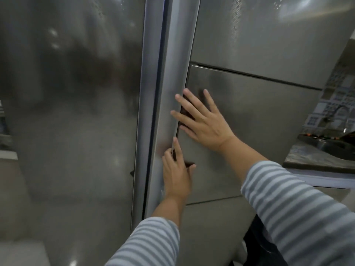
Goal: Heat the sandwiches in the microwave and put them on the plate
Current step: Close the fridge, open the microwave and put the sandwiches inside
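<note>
Neither sandwiches nor microwave show; the left hand (177, 174), the nearer grip, curls its fingers into the upright seam on the left edge of the steel door panel (249, 116), while the right hand (201, 120) lies flat, fingers spread, just above it.

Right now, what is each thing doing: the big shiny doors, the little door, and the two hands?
Left door: closed.
Right door: closed.
Little door: ajar, a dark gap along its left edge.
Left hand: fingers hooked into that gap.
Right hand: flat, fingers spread, resting on the little door.
Sink: too blurred to tell.
</note>
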Motion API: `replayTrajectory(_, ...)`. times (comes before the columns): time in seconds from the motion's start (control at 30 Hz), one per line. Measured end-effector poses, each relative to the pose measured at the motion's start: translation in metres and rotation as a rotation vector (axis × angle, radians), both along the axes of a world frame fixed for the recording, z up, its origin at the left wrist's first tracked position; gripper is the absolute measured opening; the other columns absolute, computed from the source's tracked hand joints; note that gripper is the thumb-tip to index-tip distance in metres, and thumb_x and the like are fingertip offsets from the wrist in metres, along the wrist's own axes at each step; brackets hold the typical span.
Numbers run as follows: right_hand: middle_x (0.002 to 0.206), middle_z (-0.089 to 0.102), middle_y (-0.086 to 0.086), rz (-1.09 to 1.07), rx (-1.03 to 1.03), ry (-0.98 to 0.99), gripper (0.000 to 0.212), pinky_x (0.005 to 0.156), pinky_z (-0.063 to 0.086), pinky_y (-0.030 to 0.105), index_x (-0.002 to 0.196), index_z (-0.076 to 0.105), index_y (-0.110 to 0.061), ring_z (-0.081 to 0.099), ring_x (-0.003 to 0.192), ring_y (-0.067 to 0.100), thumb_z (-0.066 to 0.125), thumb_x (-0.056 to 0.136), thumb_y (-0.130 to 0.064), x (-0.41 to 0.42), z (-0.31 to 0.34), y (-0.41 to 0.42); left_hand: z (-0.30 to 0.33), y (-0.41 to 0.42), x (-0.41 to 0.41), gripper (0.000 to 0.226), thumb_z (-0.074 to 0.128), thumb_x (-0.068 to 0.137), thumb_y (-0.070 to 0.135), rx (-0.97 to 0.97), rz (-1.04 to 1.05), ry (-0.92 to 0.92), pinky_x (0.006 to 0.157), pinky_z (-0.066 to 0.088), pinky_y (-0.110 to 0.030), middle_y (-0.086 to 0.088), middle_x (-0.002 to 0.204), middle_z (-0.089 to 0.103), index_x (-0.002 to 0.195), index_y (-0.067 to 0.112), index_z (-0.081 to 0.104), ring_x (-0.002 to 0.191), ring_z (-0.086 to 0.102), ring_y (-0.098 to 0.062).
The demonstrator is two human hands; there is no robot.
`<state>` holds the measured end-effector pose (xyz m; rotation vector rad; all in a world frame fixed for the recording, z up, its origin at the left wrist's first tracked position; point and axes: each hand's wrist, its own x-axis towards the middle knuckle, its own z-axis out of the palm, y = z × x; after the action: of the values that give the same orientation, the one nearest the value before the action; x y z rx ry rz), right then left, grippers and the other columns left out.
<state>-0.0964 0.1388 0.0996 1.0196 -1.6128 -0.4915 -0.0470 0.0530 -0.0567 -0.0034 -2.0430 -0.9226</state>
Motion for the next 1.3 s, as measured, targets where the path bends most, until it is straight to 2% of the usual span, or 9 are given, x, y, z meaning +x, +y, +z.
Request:
replayTrajectory(0.1, 0.153, 0.034, 0.011, -0.001, 0.028, 0.004, 0.038, 0.113, 0.023, 0.06, 0.133, 0.055, -0.025, 0.027, 0.143, 0.031, 0.041, 0.1, -0.035, -0.031, -0.002, -0.014, -0.002, -0.02, -0.03, 0.119, 0.078, 0.078, 0.025, 0.009, -0.041, -0.033, 0.084, 0.052, -0.044, -0.018, 0.124, 0.038, 0.146, 0.037, -0.02, 0.101, 0.05, -0.031)
replayTrajectory(0.33, 0.157, 0.023, 0.007, 0.016, -0.042, 0.049, 0.054, 0.113, 0.017, 0.059, 0.15, 0.03, -0.027, 0.022, 0.146, 0.026, 0.041, 0.098, -0.039, -0.082, -0.02, -0.027, -0.003, -0.036, -0.07, 0.117, 0.068, 0.076, 0.055, 0.036, -0.046, -0.081, 0.091, 0.046, -0.039, -0.013, 0.131, 0.029, 0.139, 0.044, -0.03, 0.115, 0.04, -0.027)
replayTrajectory(0.57, 0.158, 0.024, 0.007, 0.11, -0.073, 0.05, 0.055, 0.114, 0.015, 0.059, 0.151, 0.025, -0.025, 0.022, 0.146, 0.026, 0.035, 0.099, -0.036, -0.101, -0.025, -0.033, 0.003, -0.037, -0.083, 0.124, 0.075, 0.074, 0.049, 0.0, 0.06, -0.211, 0.098, 0.043, -0.036, -0.014, 0.139, 0.025, 0.136, 0.029, -0.031, 0.123, 0.037, -0.027)
replayTrajectory(0.7, 0.158, 0.023, 0.007, 0.132, -0.083, 0.041, 0.054, 0.113, 0.014, 0.059, 0.151, 0.024, -0.025, 0.021, 0.146, 0.027, 0.033, 0.099, -0.034, -0.101, -0.027, -0.033, 0.001, -0.036, -0.082, 0.129, 0.075, 0.073, 0.051, -0.004, 0.092, -0.227, 0.096, 0.046, -0.037, -0.011, 0.137, 0.026, 0.131, 0.036, -0.039, 0.12, 0.04, -0.025)
replayTrajectory(0.83, 0.157, 0.025, 0.008, 0.159, -0.072, -0.005, 0.05, 0.113, 0.013, 0.062, 0.144, 0.04, -0.026, 0.02, 0.146, 0.03, 0.042, 0.094, -0.028, -0.096, -0.036, -0.035, -0.002, -0.028, -0.069, 0.123, 0.073, 0.078, 0.045, 0.027, 0.174, -0.294, 0.094, 0.045, -0.035, -0.01, 0.136, 0.031, 0.133, 0.039, -0.036, 0.118, 0.044, -0.024)
replayTrajectory(0.97, 0.153, 0.036, 0.011, 0.236, -0.031, -0.253, 0.034, 0.114, 0.007, 0.062, 0.12, 0.061, -0.023, 0.024, 0.145, 0.031, 0.045, 0.091, -0.029, -0.074, -0.077, -0.041, -0.035, -0.036, -0.032, 0.088, 0.064, 0.085, 0.017, 0.076, 0.18, -0.422, 0.102, 0.041, -0.041, -0.008, 0.142, 0.034, 0.152, 0.026, 0.009, 0.129, 0.037, -0.027)
replayTrajectory(1.1, 0.11, 0.066, 0.01, 0.391, -0.044, -0.707, 0.025, 0.108, 0.031, 0.051, 0.097, 0.07, -0.015, 0.058, 0.113, 0.03, 0.05, 0.083, -0.02, -0.031, -0.126, -0.071, -0.064, -0.081, 0.028, 0.037, 0.051, 0.083, 0.014, 0.152, 0.216, -0.622, 0.095, 0.047, -0.04, -0.015, 0.119, 0.065, 0.116, 0.009, 0.065, 0.111, 0.06, -0.033)
replayTrajectory(1.2, 0.099, 0.07, 0.009, 0.353, -0.008, -1.08, 0.025, 0.081, 0.049, 0.04, 0.098, 0.071, -0.013, 0.063, 0.096, 0.033, 0.049, 0.088, -0.018, 0.012, -0.146, -0.103, -0.062, -0.117, 0.08, 0.035, 0.048, 0.085, 0.02, 0.166, 0.327, -0.763, 0.096, 0.047, -0.03, -0.01, 0.117, 0.068, 0.114, 0.013, 0.068, 0.11, 0.063, -0.027)
replayTrajectory(1.3, 0.111, 0.069, 0.009, 0.199, 0.142, -1.296, 0.028, 0.079, 0.05, 0.037, 0.108, 0.068, -0.02, 0.063, 0.103, 0.032, 0.046, 0.093, -0.023, 0.046, -0.156, -0.145, -0.051, -0.156, 0.126, 0.034, 0.049, 0.09, 0.013, 0.154, 0.455, -0.887, 0.098, 0.041, -0.026, -0.011, 0.122, 0.064, 0.119, 0.017, 0.065, 0.115, 0.058, -0.026)
